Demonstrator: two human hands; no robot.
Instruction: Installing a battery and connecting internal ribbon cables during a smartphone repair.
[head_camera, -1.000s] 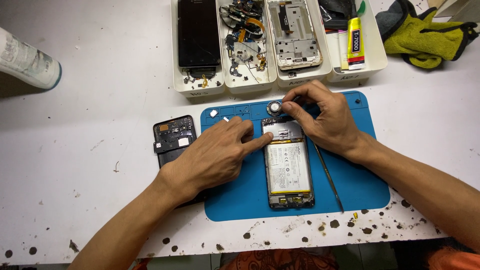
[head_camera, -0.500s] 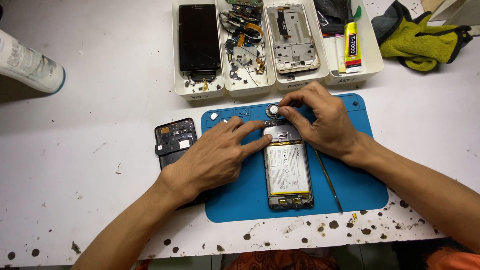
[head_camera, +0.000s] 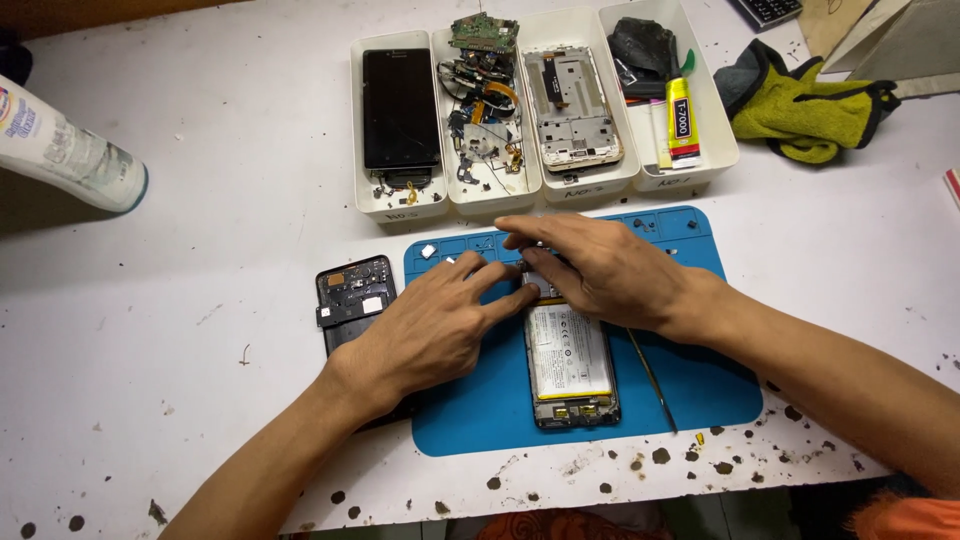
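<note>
From the head camera I look down on a white tabletop (head_camera: 180, 300) speckled with dark spots along its near edge, with a blue work mat (head_camera: 700, 370) laid on it. An opened phone (head_camera: 570, 365) lies on the mat with its battery showing, lengthwise toward me. My left hand (head_camera: 430, 335) rests flat on the mat just left of the phone, its fingers (head_camera: 500, 300) stretched out and touching the phone's upper left edge, gripping nothing. My right hand (head_camera: 610, 270) covers the top of the phone; its fingers (head_camera: 525, 235) are curled down onto that end, and I cannot tell whether they pinch some small part. A thin metal tool (head_camera: 652, 380) lies on the mat beside the phone's right side. A dark back cover (head_camera: 352, 300) sits just off the mat's left edge. Beyond the mat stand white trays (head_camera: 395, 205) holding a dark phone, loose parts, a frame and a glue tube (head_camera: 682, 118). A yellow-green cloth (head_camera: 810, 110) lies far right, a white bottle (head_camera: 65, 150) far left.
</note>
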